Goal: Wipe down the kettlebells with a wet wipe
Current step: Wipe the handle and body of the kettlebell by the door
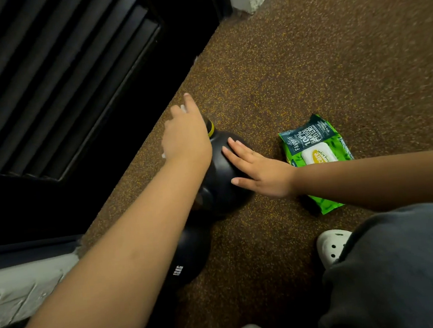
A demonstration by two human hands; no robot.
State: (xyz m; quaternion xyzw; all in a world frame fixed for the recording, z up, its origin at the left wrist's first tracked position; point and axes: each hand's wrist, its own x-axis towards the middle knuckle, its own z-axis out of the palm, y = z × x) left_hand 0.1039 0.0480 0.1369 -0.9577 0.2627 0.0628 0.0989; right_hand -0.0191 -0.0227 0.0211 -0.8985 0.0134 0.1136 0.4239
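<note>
A black kettlebell with a yellow band at its handle lies on the speckled brown floor. My right hand rests flat and open on its rounded side. My left hand reaches over the handle end, holding a white wet wipe that shows only as small bits past the fingers and under the palm. A second black kettlebell, marked 12KG, sits nearer to me, mostly hidden under my left forearm.
A green pack of wet wipes lies on the floor right of the kettlebell, partly under my right forearm. A black slatted panel fills the left. White clogs and a grey trouser leg are at lower right.
</note>
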